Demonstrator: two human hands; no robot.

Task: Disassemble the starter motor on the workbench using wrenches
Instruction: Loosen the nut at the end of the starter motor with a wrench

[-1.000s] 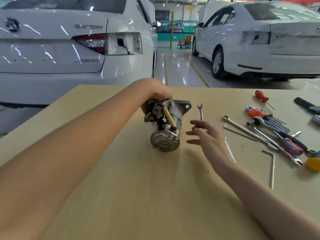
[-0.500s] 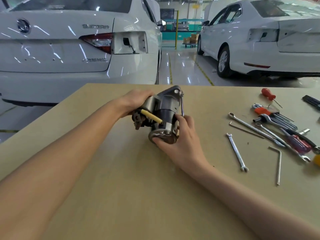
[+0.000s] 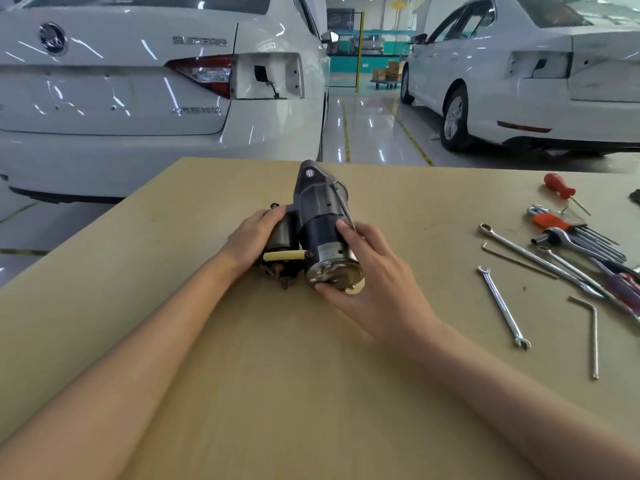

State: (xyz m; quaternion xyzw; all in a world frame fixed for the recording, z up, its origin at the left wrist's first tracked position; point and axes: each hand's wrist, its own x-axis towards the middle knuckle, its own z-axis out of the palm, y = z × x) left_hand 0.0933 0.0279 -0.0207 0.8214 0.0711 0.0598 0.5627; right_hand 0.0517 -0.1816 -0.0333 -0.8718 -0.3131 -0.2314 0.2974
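Cars: two white cars [image 3: 138, 98] are sitting beyond the far edge of the desk, out of my way.
Desk: the tan desk [image 3: 277, 393] is carrying everything I'm working with.
Starter motor: the starter motor [image 3: 320, 233] is lying on the desk near the middle, its flanged nose pointing away from me and its round metal end cap facing me.
Left hand: my left hand [image 3: 252, 237] is wrapping around the smaller cylinder on the motor's left side, fingers curled over it.
Right hand: my right hand [image 3: 367, 275] is gripping the main body — thumb under the end cap, fingers over the dark casing. A thin metal tool seems to be lying against the casing by my fingertips; I can't tell what it is.
Tool spread: a loose combination wrench [image 3: 504, 308] is lying just right of my forearm, with longer wrenches, a hex key set [image 3: 581, 233], a bent hex key [image 3: 592, 334] and a red screwdriver [image 3: 557, 190] further right.
Step in hand: I'm judging this as positioning — no fastener is being turned yet.
Next move: I'm needing one hand steadying the body while the other is fitting a wrench onto a fastener.
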